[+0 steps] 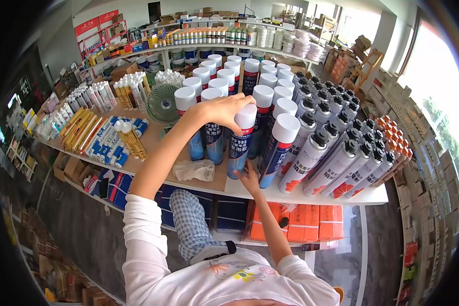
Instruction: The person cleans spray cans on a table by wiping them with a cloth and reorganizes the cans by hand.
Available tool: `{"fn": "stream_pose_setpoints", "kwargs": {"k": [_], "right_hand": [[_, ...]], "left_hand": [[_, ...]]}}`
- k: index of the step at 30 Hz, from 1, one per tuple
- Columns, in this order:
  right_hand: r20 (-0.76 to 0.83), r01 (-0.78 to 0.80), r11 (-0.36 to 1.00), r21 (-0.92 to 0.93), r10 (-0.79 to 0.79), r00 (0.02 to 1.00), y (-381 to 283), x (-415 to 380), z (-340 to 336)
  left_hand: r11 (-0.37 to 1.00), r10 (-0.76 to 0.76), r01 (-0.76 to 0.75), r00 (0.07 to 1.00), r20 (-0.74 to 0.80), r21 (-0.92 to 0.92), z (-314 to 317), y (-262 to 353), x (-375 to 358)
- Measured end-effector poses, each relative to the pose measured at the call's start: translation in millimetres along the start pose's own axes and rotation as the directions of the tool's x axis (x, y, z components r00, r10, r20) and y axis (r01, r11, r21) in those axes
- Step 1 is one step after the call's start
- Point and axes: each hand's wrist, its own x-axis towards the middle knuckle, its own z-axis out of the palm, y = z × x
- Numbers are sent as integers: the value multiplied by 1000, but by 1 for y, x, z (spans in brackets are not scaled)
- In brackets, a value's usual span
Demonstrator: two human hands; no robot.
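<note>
Spreading across the view is a long shelf packed with rows of spray cans: white-capped ones in the middle, black-nozzled ones to the right, tubes of sealant and a small green fan to the left. The step in hand looks like setting one can into line at the near edge. The left hand rests over its white cap, fingers curled down and clamped on it; the right hand steadies the base, fingers together against the can. A crumpled rag lies just left. Next, I judge, calls for nudging the can upright beside its neighbours.
</note>
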Motion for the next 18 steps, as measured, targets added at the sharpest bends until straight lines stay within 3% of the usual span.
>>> {"fn": "stream_pose_setpoints", "kwargs": {"k": [5, 13, 18], "right_hand": [[12, 30, 998, -48, -29, 999, 21, 6, 1], [23, -75, 986, -147, 79, 997, -22, 4, -1], [120, -69, 991, -112, 83, 989, -2, 13, -3]], "left_hand": [[990, -30, 32, 999, 18, -135, 5, -3, 4], [985, -114, 89, 980, -164, -151, 23, 5, -1], [979, -176, 153, 967, -185, -132, 28, 0, 7]]}}
